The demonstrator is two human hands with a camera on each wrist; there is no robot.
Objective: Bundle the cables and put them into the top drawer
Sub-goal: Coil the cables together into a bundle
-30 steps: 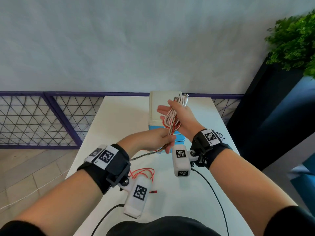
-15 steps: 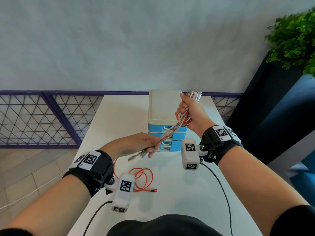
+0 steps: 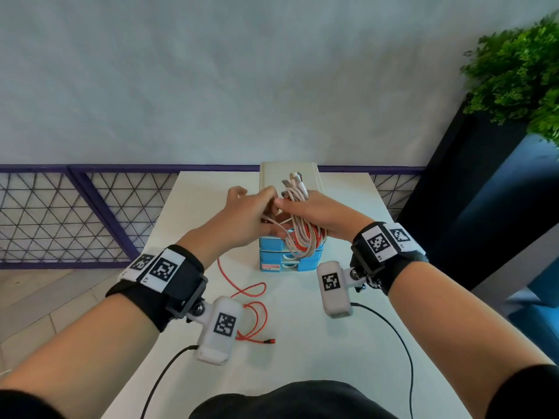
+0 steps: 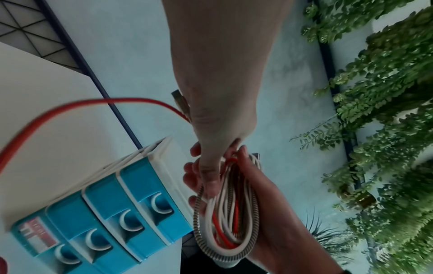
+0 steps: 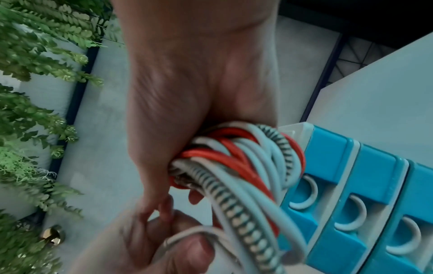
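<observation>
Several cables (image 3: 299, 228), white, red and a striped braided one, are hanging as a looped bundle from the right hand (image 3: 320, 217), whose fingers are curling round the loops. White plug ends are sticking up just above that grip, and the loops are dangling below it in front of the drawers (image 3: 290, 258). The left hand (image 3: 242, 219) is meeting the right hand at the bundle, its fingers pinching a white strand. A loose red cable (image 3: 251, 309) is trailing from under the left hand down onto the table (image 3: 302, 343).

Seen from the left wrist, the left hand (image 4: 218, 111) is pressing its thumb on the coil (image 4: 230, 213), which is lying in the right palm (image 4: 274, 213); the red cable (image 4: 70, 109) is running off from the left hand, and the blue drawers (image 4: 117, 218) are standing just beside the grip, all pushed in.

Seen from the right wrist, the right hand (image 5: 199, 92) is closing over the crossed strands (image 5: 236, 163), while the left fingers (image 5: 185, 248) are pinching a white loop below it. The drawers (image 5: 365, 194) are sitting just beside the bundle.
</observation>
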